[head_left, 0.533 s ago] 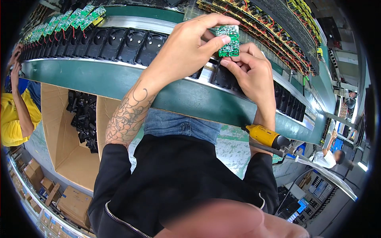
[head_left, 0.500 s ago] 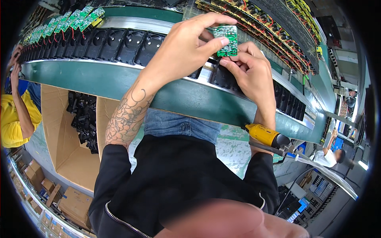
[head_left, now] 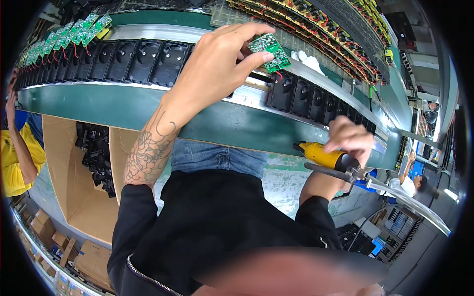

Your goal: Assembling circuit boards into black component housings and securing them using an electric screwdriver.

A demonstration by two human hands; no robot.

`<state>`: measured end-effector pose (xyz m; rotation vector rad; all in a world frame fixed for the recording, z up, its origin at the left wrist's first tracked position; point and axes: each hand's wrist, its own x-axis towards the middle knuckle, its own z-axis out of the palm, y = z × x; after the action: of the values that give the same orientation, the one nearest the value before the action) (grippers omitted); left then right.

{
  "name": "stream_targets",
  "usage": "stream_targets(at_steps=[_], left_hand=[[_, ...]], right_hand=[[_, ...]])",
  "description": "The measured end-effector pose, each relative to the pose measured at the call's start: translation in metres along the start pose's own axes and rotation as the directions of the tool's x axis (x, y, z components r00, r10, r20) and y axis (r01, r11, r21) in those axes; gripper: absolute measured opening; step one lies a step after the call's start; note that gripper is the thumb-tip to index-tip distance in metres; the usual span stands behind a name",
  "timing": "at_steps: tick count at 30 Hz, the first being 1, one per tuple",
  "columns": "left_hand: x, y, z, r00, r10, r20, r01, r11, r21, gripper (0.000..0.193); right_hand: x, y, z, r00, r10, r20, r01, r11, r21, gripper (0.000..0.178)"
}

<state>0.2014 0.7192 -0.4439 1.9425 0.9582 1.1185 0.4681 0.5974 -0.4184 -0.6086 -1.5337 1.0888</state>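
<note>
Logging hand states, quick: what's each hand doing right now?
Left hand: closed on a green circuit board.
Right hand: blurred, curled near the yellow tool; grip cannot be told.

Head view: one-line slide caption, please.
Left hand holds a green board by black housings; blurred right hand is near a yellow tool.

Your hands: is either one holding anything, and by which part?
The left hand holds a green circuit board by its left side and top edge. Whether the blurred right hand grips the yellow tool cannot be told.
</note>
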Motion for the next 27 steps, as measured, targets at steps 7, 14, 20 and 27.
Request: stream_targets(at_steps=[7, 14, 20, 27], left_hand=[[-0.004, -0.006, 0.003, 1.000, -0.018, -0.011, 0.018, 1.000, -0.008, 0.038], [-0.005, -0.007, 0.004, 0.999, -0.001, -0.036, 0.002, 1.000, 0.010, 0.038], [-0.005, -0.001, 0.003, 1.000, 0.028, -0.003, -0.028, 0.999, 0.035, 0.039], [-0.006, -0.005, 0.000, 1.000, 0.005, -0.004, -0.005, 1.000, 0.019, 0.040]], right_hand=[[0.042, -0.003, 0.032, 0.989, -0.117, 0.086, 0.144, 0.871, -0.469, 0.028], [0.069, 0.026, 0.041, 0.822, -0.114, -0.558, -0.104, 0.933, -0.345, 0.017], [0.071, 0.013, 0.038, 0.753, -0.186, -0.631, -0.108, 0.911, -0.398, 0.014], [0.079, 0.045, 0.044, 0.764, -0.224, -0.605, -0.166, 0.838, -0.520, 0.015]])
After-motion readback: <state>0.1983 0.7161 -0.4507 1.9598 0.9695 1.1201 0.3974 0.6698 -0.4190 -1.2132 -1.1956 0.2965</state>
